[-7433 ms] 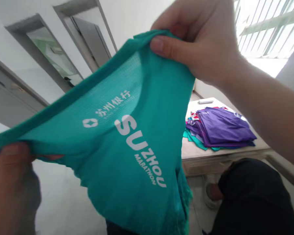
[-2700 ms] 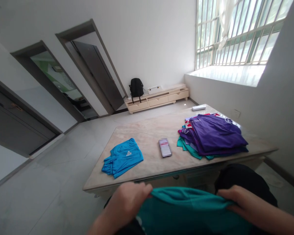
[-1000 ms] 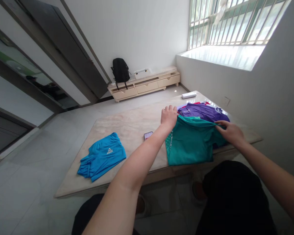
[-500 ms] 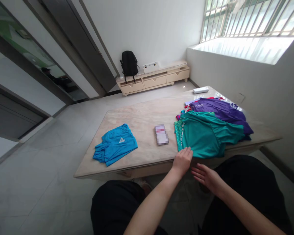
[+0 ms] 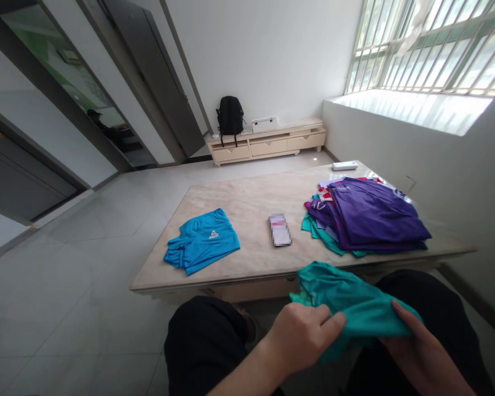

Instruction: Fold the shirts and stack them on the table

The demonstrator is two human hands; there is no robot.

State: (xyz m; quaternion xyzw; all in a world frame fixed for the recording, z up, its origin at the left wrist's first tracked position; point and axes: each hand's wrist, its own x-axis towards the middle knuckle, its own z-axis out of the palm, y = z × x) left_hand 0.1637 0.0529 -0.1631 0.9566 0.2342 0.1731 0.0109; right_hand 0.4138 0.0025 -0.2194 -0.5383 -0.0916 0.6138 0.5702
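A teal sports shirt [image 5: 355,300] hangs bunched between my two hands, in front of the table's near edge and above my knees. My left hand [image 5: 301,333] is closed on its lower left part, thumb on top. At its right end my right hand [image 5: 412,335] grips the cloth, thumb above and fingers beneath, partly hidden. Just beyond, a pile topped by a purple shirt [image 5: 375,212] lies on the table's right side, with teal, red and white cloth showing under it. Folded blue shorts [image 5: 210,239] with a white logo lie at the left.
A pixelated phone-sized object [image 5: 279,230] lies mid-table [image 5: 247,203]. A white oblong case [image 5: 345,165] rests at the far right corner. Against the back wall stands a low cabinet [image 5: 268,146] with a black backpack [image 5: 230,116] and a white box [image 5: 264,124]. A person [image 5: 107,129] shows through the left doorway.
The teal shirt has come off the pile into both my hands, toward my lap. The purple shirt beneath is now uncovered. The view has tilted slightly upward.
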